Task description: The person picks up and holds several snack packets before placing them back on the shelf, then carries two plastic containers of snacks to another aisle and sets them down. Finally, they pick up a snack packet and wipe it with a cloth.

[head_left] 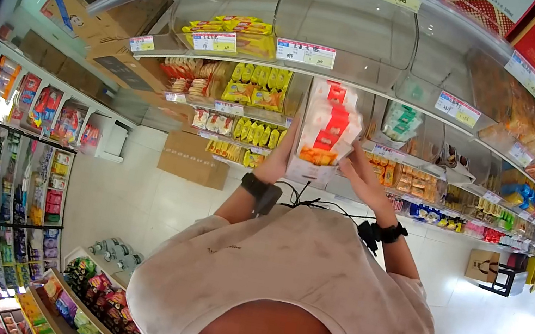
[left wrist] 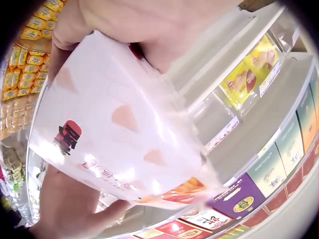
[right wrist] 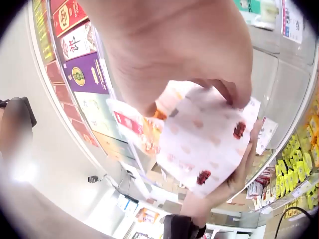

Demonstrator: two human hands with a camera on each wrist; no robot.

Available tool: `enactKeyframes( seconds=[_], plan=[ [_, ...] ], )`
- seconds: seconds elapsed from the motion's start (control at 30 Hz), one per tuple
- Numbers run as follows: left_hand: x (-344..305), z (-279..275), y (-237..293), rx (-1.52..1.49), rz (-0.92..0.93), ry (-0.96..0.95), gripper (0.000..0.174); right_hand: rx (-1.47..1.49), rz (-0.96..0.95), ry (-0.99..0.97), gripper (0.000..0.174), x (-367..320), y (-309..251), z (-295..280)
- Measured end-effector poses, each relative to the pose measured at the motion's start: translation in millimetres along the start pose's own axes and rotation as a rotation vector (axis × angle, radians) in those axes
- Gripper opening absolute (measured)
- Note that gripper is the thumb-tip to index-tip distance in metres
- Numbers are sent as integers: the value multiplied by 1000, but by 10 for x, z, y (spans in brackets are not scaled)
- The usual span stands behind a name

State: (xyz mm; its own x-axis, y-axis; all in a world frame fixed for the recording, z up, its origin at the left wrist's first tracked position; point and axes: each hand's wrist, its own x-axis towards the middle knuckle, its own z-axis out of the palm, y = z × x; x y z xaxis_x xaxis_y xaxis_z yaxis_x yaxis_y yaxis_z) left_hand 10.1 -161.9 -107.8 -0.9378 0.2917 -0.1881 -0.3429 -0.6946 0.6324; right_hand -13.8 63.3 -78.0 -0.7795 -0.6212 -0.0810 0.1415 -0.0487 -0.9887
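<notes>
A white printed display box (head_left: 310,172) stands out in front of the shelves, holding several white snack packets (head_left: 334,123) with red bands. My left hand (head_left: 276,159) grips its left side and my right hand (head_left: 367,179) holds its right side. Seen from the left wrist, the box's pale wall (left wrist: 109,144) carries peach shapes and a dark red mark, with the left hand (left wrist: 134,22) curled over its upper edge. From the right wrist, the right hand's fingers bend over the top edge of the box (right wrist: 204,144), and the left hand (right wrist: 222,191) supports the opposite side.
Directly ahead runs a shelf with clear plastic bins (head_left: 346,27) and price tags. Yellow snack packs (head_left: 253,86) fill bins to the left, and green-white packets (head_left: 402,122) sit right of the box. A cardboard carton (head_left: 194,159) is on the floor.
</notes>
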Motion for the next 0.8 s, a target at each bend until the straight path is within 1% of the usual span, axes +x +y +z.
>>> enactKeyframes(
  seconds=[0.03, 0.1, 0.13, 0.2, 0.27, 0.33, 0.4, 0.43, 0.53, 0.57, 0.67, 0.7, 0.77, 0.8],
  plan=[
    [12, 9, -1, 102, 77, -27, 65, 71, -34, 12, 82, 73, 26, 31],
    [42, 37, 20, 308, 239, -84, 67, -80, -121, 4, 85, 139, 23, 48],
    [186, -86, -39, 330, 268, -37, 67, -159, -167, -1, 87, 176, 14, 30],
    [474, -330, -156, 376, 323, 61, 67, -225, -149, 53, 86, 285, 158, -13],
    [687, -365, -102, 95, 165, 111, 66, -258, -167, 84, 83, 415, 288, -67],
    [774, -356, -59, 214, 165, 202, 67, -258, -214, 97, 77, 516, 307, -119],
    [849, -305, -24, 277, 168, 258, 68, -358, -257, 148, 74, 571, 304, -144],
    [821, -255, 14, 316, 153, 204, 72, -406, -279, 177, 72, 597, 291, -134],
    [892, -187, 124, 567, 301, 148, 73, -440, -380, 254, 75, 723, 324, -127],
    [1004, -219, 144, 506, 254, 162, 72, -410, -296, 261, 81, 768, 319, -129],
    [1178, -403, 125, 541, 313, 173, 65, -475, -370, 290, 92, 906, 346, -149],
    [1198, -372, 138, 385, 250, 203, 53, -535, -389, 330, 95, 957, 404, -165],
    [1238, -512, 124, 273, 168, 119, 46, -657, -419, 415, 102, 1041, 586, -209],
    [1286, -618, 103, 218, 125, 77, 43, -656, -391, 422, 104, 1075, 646, -229]
  ],
)
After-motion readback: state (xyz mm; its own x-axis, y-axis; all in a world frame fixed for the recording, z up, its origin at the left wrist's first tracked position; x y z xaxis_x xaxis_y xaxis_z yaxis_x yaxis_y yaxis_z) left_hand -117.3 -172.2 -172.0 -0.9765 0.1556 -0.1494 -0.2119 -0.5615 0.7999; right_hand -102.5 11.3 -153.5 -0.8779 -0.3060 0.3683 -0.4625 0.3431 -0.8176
